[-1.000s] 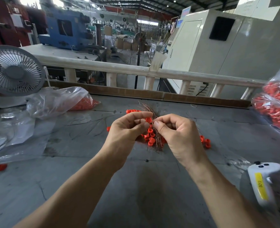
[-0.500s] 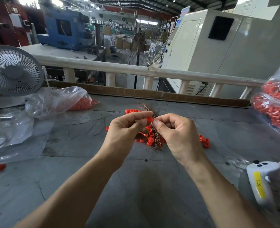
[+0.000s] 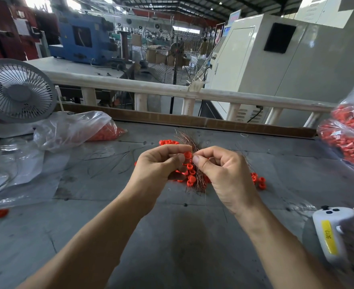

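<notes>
Above the middle of the grey table [image 3: 172, 236], my left hand [image 3: 157, 163] pinches a small red plastic cap [image 3: 188, 154] between thumb and forefinger. My right hand [image 3: 224, 170] faces it, fingertips almost touching, and pinches a thin copper wire at the cap. Under both hands lies a bundle of thin copper wires [image 3: 197, 178] with several red caps [image 3: 190, 180] scattered around it. More red caps [image 3: 259, 180] lie just right of my right hand.
A white desk fan [image 3: 15, 94] stands at the far left beside a clear bag of red caps [image 3: 101, 132]. A full bag of red caps [image 3: 351, 134] sits at the right edge. A white controller [image 3: 330, 230] lies front right. One stray cap [image 3: 0, 212] lies at the left.
Both hands stay together over the wire bundle with only slight finger shifts; the cap remains between my left fingertips.
</notes>
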Demonstrator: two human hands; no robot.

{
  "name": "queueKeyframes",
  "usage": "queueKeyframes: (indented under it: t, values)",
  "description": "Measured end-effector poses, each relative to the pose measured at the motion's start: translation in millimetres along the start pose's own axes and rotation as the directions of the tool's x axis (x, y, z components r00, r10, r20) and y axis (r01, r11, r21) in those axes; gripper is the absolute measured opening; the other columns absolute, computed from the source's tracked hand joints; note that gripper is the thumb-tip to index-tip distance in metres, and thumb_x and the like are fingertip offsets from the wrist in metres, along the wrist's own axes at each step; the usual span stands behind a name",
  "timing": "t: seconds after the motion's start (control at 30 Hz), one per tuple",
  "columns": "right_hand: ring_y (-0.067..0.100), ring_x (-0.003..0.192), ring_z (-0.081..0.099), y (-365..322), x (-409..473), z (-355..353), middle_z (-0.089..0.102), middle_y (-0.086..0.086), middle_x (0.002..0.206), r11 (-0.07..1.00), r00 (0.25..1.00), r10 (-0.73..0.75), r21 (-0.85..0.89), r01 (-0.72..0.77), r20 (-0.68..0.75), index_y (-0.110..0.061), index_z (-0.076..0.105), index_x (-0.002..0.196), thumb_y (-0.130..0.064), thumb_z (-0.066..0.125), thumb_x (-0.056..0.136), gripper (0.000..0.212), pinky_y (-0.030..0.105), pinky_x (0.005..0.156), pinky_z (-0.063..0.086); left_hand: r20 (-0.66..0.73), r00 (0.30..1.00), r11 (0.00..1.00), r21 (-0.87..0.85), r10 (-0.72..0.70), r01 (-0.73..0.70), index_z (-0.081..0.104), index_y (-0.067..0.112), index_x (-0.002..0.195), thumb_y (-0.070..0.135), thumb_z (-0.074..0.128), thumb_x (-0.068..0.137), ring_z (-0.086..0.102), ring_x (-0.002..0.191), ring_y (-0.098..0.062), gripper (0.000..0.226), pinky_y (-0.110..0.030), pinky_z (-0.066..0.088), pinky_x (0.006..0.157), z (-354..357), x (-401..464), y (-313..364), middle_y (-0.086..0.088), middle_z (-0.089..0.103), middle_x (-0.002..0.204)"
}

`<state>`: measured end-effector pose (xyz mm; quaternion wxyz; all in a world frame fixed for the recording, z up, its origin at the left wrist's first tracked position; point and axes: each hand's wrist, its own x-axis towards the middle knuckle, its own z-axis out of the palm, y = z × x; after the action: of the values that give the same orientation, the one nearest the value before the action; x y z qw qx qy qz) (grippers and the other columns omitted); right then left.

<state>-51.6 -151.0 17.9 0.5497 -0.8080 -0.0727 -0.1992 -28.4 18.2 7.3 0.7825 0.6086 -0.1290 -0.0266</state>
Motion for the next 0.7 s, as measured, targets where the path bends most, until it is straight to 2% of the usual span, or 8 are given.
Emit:
queueKeyframes:
  t: [0.13,0.23,0.37,0.47,0.6,0.7]
  values:
    - [0.005,0.061,0.062,0.2,-0.5,1.4,0.072,0.001,0.067,1.0,1.0,0.005,-0.008,-0.005,-0.011,-0.024,0.077,0.082,-0.023,0.076,0.093,0.012,0.024,0.062,0.054,-0.001,1.0,1.0,0.02,0.005,-0.005,0.082,0.02,0.102,0.003,0.063,0.097,0.067,0.078,-0.02,0.026,-0.04,0.063,0.08,0.0,-0.5,1.0,-0.016,0.074,0.091]
    - [0.002,0.059,0.062,0.4,-0.5,1.8,0.072,-0.003,0.065,1.0,1.0,-0.001,-0.015,0.001,-0.014,-0.024,0.077,0.082,-0.022,0.075,0.094,0.012,0.018,0.059,0.052,0.018,1.0,0.999,0.033,0.021,-0.022,0.082,0.019,0.105,0.004,0.063,0.097,0.068,0.079,-0.019,0.025,-0.036,0.063,0.079,-0.3,-2.1,1.9,-0.021,0.074,0.096]
    - [-0.002,0.057,0.062,0.3,-0.6,2.7,0.071,-0.008,0.063,1.0,1.0,0.0,-0.014,0.0,-0.004,-0.025,0.076,0.081,-0.021,0.075,0.094,0.014,0.012,0.056,0.048,0.012,1.0,1.0,0.026,0.016,-0.017,0.083,0.021,0.1,0.003,0.064,0.096,0.069,0.078,-0.02,0.027,-0.036,0.063,0.08,-0.8,-1.8,2.2,-0.024,0.073,0.095]
    - [0.002,0.058,0.061,1.4,-0.5,2.5,0.071,-0.002,0.065,1.0,1.0,-0.004,-0.023,0.004,-0.014,-0.025,0.076,0.081,-0.023,0.075,0.094,0.013,0.016,0.057,0.05,0.014,1.0,1.0,0.0,0.0,0.0,0.082,0.018,0.103,0.004,0.065,0.095,0.07,0.077,-0.019,0.023,-0.032,0.062,0.078,-0.7,-1.5,2.4,-0.019,0.074,0.09]
    - [-0.001,0.055,0.056,1.2,-0.5,2.6,0.068,-0.007,0.06,1.0,1.0,-0.003,-0.021,0.002,-0.021,-0.023,0.076,0.08,-0.021,0.075,0.094,0.014,0.014,0.055,0.046,0.013,1.0,1.0,-0.006,-0.01,0.01,0.078,0.01,0.111,0.006,0.066,0.094,0.071,0.08,-0.022,0.022,-0.034,0.062,0.08,-1.3,-1.1,1.8,-0.028,0.073,0.101]
    - [0.001,0.057,0.059,1.0,-0.4,3.2,0.069,-0.003,0.062,1.0,1.0,0.002,-0.014,-0.002,-0.019,-0.023,0.076,0.081,-0.02,0.075,0.094,0.014,0.016,0.057,0.048,0.014,1.0,1.0,-0.005,-0.012,0.012,0.078,0.011,0.111,0.004,0.066,0.093,0.072,0.081,-0.022,0.022,-0.034,0.062,0.081,-1.3,-0.7,1.3,-0.025,0.074,0.099]
